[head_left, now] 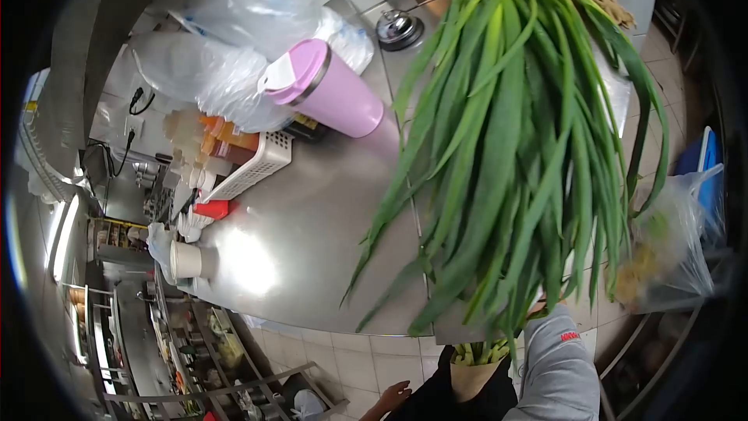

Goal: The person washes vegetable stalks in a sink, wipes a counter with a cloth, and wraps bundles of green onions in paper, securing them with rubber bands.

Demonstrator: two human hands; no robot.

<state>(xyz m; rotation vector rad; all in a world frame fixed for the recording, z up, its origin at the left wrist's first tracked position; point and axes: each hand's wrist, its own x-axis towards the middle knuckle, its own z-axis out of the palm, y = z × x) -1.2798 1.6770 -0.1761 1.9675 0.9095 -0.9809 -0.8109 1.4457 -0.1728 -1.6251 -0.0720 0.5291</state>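
Note:
A large bunch of green onions (506,132) lies across the steel counter, its long leaves fanning toward me and hanging over the front edge. My right hand (539,307), below a grey sleeve, is at the leaf tips by that edge. Leaves cover most of its fingers, so its grip cannot be made out. Low in the view, my left hand (397,394) hangs below the counter beside my black clothing, fingers loosely extended and holding nothing visible. Pale green stalks (479,353) show above a beige surface (471,382) in front of my body.
On the steel counter (335,242) stand a pink tumbler (335,90), a call bell (399,30), plastic bags (234,62) and a white basket (253,164) of bottles. A white cup (187,260) is at the left edge. Knobbly tan pieces (606,0) lie far right, above a clear bag (674,242).

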